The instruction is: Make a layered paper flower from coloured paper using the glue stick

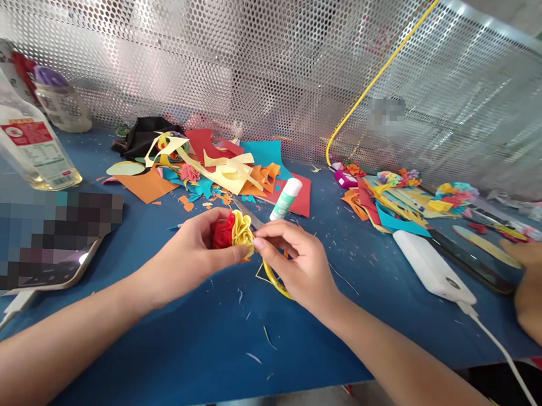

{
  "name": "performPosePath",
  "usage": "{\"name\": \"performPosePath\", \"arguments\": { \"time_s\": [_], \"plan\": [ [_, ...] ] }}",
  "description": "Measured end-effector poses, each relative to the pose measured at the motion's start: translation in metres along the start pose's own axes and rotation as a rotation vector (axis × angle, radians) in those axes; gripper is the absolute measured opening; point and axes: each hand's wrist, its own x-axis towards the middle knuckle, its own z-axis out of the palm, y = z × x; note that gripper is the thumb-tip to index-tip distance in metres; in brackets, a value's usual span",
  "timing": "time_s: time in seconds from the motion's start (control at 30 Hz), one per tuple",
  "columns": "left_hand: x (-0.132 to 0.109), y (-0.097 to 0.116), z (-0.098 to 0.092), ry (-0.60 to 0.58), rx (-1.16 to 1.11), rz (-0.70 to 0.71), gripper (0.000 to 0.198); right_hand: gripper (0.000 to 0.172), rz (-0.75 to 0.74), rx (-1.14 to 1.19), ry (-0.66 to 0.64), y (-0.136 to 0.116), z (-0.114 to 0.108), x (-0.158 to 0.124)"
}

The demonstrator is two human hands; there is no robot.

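Note:
A paper flower (241, 230) with ruffled red and yellow petals is held above the table in my left hand (195, 247), fingers behind it and thumb across the front. At the right edge of the yellow petals, the thumb and forefinger of my right hand (295, 259) are pinched together. Beneath my hands lie scissors, with a yellow handle (276, 282) and a grey blade showing; their middle is hidden. A white and green glue stick (286, 199) stands tilted just beyond my right hand.
Coloured paper scraps (227, 170) are heaped behind my hands. At left are a bottle (33, 136) and a charging phone (63, 259). To the right lie more paper flowers (455, 194), a white power bank (435, 269) and another person's hand (536, 289). A perforated metal screen (260, 63) bounds the back.

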Motion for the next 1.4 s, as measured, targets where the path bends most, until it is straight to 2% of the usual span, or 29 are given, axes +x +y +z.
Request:
{"name": "performPosePath", "arguments": {
  "time_s": [0.27, 0.47, 0.63, 0.8, 1.1, 1.23, 1.4],
  "plan": [
    [-0.002, -0.004, -0.002, 0.018, 0.06, 0.025, 0.035, 0.014, -0.169, -0.101, -0.033, 0.0, -0.001, 0.0],
    [-0.001, -0.001, -0.002, 0.005, -0.124, -0.021, 0.03, 0.02, -0.295, -0.201, -0.096, 0.0, -0.008, 0.003],
    [0.0, 0.003, -0.004, -0.016, -0.196, -0.037, 0.025, 0.015, -0.311, -0.206, -0.098, 0.002, -0.013, 0.004],
    [-0.003, 0.009, -0.003, -0.021, -0.224, -0.054, 0.023, 0.012, -0.324, -0.201, -0.021, 0.001, -0.015, 0.006],
    [-0.002, 0.007, -0.005, 0.002, -0.246, -0.047, 0.026, 0.014, -0.26, -0.135, 0.047, -0.002, -0.014, 0.004],
    [-0.002, 0.007, -0.004, 0.017, -0.228, -0.038, 0.028, 0.014, -0.341, -0.179, 0.121, -0.005, -0.013, 0.002],
    [-0.001, 0.004, 0.0, 0.066, -0.124, 0.01, 0.031, 0.011, -0.373, -0.261, 0.088, -0.007, -0.009, 0.0]
  ]
}}
